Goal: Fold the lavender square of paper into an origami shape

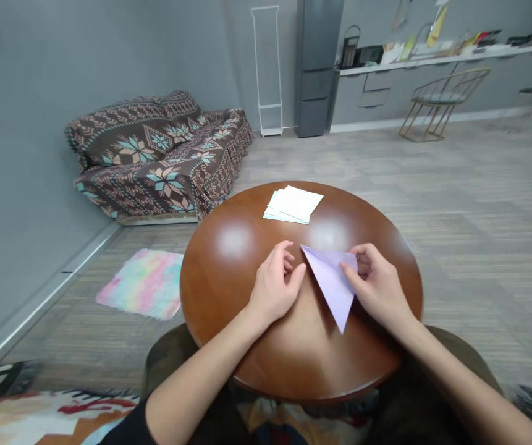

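A folded purple sheet of paper is tilted above the round brown table, one sharp corner pointing toward me. My right hand pinches its right edge, thumb on the upper face and fingers behind. To the left of the paper, my left hand hovers with curled fingers and the thumb apart, holding nothing. A small gap separates it from the paper. Farther back on the tabletop lies a loose stack of pale paper sheets.
A patterned covered sofa stands beyond the table to the left, with a fluffy pastel rug on the floor nearby. At the back are a grey fridge, a white rack, a kitchen counter and a wire-backed chair.
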`<state>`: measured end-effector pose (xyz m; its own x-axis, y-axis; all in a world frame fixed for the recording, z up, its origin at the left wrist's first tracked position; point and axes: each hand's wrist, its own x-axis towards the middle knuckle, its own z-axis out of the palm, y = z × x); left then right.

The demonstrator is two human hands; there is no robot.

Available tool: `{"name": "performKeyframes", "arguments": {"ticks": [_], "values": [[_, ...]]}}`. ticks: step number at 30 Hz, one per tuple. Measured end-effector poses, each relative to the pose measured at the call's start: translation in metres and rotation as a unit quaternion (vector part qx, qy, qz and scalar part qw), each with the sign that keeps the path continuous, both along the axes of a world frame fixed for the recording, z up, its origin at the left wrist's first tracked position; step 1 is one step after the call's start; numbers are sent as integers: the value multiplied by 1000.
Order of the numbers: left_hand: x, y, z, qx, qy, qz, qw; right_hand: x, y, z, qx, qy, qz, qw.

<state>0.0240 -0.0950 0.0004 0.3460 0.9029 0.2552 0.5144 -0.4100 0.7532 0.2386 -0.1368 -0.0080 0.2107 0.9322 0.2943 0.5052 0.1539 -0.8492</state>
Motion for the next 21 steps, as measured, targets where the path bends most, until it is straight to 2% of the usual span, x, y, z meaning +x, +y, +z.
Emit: {"name": "performKeyframes", "arguments": {"ticks": [2, 5, 7, 10, 13, 18, 21], "values": [[2, -3, 1, -101, -81, -61, 990, -8, 1, 1, 22, 31, -27, 999], [6, -4, -4, -212, -165, -156, 951, -19, 2, 2, 33, 61, -1, 998], [7, -3, -8, -252, -195, -165, 933, -22, 3, 3, 39, 47, 17, 998], [5, 3, -12, -299, -229, -124, 918, -20, 3, 6, 32, -9, 33, 999], [2, 9, -10, -306, -247, -94, 915, -16, 1, 8, -2, -21, 53, 998], [3, 8, -5, -275, -223, -112, 928, -19, -3, 8, -30, 22, 88, 995], [3, 7, -1, -253, -287, -97, 919, -19, -3, 6, -53, 69, 96, 992]]}}
